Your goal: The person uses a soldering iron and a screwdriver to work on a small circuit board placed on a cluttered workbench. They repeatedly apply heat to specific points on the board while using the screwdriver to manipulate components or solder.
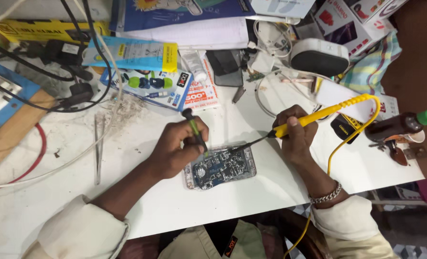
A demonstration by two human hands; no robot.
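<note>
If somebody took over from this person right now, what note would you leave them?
Left hand: holds a thin green-handled tool, its tip down at the opened phone.
Right hand: grips the yellow soldering iron, its tip at the phone's upper edge; its yellow cord loops off the table edge.
Phone: lies flat on the white table, back off, circuit board showing.
Nearby: tweezers at left, brown bottle with green cap at right.
Done: phone is open. Left: board work is in progress, back not refitted.
</note>
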